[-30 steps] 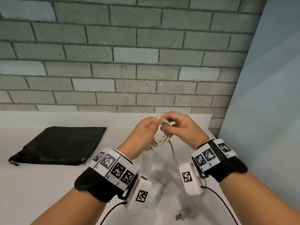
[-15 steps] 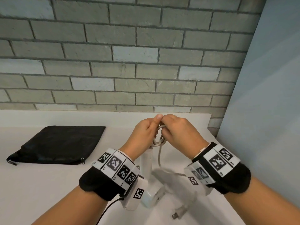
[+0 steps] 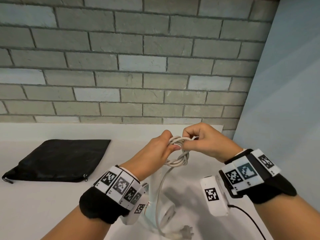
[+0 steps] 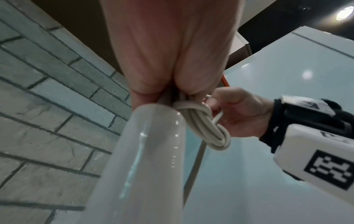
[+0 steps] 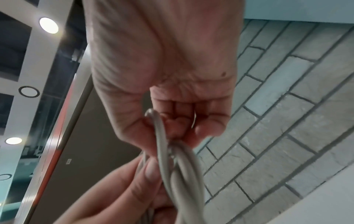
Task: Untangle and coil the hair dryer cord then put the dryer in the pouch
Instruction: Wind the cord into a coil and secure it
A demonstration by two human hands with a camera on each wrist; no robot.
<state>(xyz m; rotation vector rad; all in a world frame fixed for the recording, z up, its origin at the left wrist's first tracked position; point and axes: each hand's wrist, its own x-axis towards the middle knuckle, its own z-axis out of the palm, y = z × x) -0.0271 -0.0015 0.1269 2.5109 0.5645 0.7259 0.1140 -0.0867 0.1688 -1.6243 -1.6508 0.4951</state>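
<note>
Head view: left hand (image 3: 156, 151) and right hand (image 3: 206, 144) both pinch the coiled cord (image 3: 178, 153) above the counter (image 3: 43, 205); dryer (image 3: 155, 196) hangs below; pouch (image 3: 58, 160) lies left.
Left wrist view: fingers clamp cord (image 4: 203, 125) beside dryer handle (image 4: 141, 159).
Right wrist view: curled fingers grip cord (image 5: 182, 166).

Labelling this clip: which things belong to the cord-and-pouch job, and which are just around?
In the job:
cord, gripped by left hand and right hand
hair dryer
plug
black pouch

Just around:
white table
brick wall
</note>
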